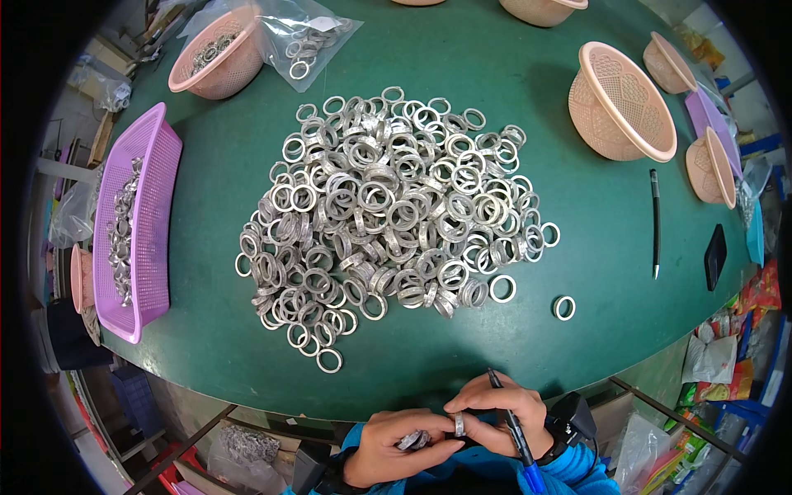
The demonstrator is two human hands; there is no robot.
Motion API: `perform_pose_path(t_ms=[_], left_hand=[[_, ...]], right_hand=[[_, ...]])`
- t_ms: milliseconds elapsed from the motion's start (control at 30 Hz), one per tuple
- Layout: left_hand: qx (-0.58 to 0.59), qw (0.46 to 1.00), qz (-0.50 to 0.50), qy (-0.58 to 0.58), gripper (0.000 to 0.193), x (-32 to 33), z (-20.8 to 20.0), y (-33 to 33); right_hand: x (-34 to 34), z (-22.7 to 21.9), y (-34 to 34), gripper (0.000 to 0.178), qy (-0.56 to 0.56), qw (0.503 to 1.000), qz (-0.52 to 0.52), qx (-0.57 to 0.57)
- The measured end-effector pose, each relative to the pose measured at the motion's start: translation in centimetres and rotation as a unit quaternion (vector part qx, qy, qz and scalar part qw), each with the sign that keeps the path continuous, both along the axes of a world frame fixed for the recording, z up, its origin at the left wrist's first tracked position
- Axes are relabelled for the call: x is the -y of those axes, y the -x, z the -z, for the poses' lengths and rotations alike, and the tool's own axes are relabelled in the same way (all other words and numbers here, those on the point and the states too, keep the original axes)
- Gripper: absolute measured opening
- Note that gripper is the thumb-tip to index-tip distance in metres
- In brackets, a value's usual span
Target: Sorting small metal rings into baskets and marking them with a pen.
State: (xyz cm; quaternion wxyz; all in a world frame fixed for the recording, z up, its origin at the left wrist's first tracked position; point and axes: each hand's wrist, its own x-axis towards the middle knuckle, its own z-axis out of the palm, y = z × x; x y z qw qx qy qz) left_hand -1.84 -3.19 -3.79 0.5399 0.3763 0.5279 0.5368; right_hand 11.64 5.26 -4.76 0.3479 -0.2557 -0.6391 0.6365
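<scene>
My left hand (384,454) is closed around a few grey metal rings (414,440) in its palm, at the table's near edge. Between the fingertips of both hands, a single metal ring (459,424) stands on edge. My right hand (516,404) grips a dark pen with a blue end (518,437), its thumb and forefinger at that ring. Beyond my hands lies a large heap of metal rings (396,198) on the green table (223,346). One loose ring (563,308) rests apart, right of the heap.
A purple basket (157,223) with metal pieces stands at the left. Behind it are a pink basket of rings (235,74) and a clear bag (318,41). At the right are a peach basket (623,103), a black pen (656,223) and a flat black object (715,257).
</scene>
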Motion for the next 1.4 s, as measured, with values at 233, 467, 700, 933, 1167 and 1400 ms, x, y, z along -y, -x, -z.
perform_pose_path(t_ms=[233, 467, 700, 933, 1167, 1400], left_hand=[[-0.002, 1.0, -0.011, 0.01, 0.015, 0.0, -0.1, 0.0], [-0.017, 1.0, -0.002, 0.002, 0.016, -0.2, -0.1, 0.0], [-0.022, 1.0, 0.007, 0.006, 0.018, 0.0, 0.2, -0.1], [0.017, 1.0, 0.01, 0.009, 0.017, 0.0, 0.1, -0.1], [-0.002, 1.0, -0.009, 0.009, 0.014, -0.5, 0.3, 0.0], [-0.001, 0.993, -0.064, 0.094, 0.009, -0.3, -1.3, 0.2]], right_hand=[[-0.1, -0.3, 0.0, 0.029, -0.017, 1.0, -0.004, -0.018], [-0.3, -0.1, 0.0, 0.029, -0.022, 0.999, -0.003, -0.023], [-0.3, -0.1, -0.2, 0.029, -0.026, 1.0, 0.006, -0.014], [-0.4, -0.3, -0.2, 0.037, -0.079, 0.996, -0.016, 0.029], [-0.4, 0.1, 0.0, 0.029, -0.028, 0.999, 0.016, -0.01], [-0.9, 0.1, 0.2, 0.035, -0.082, 0.994, -0.028, 0.059]])
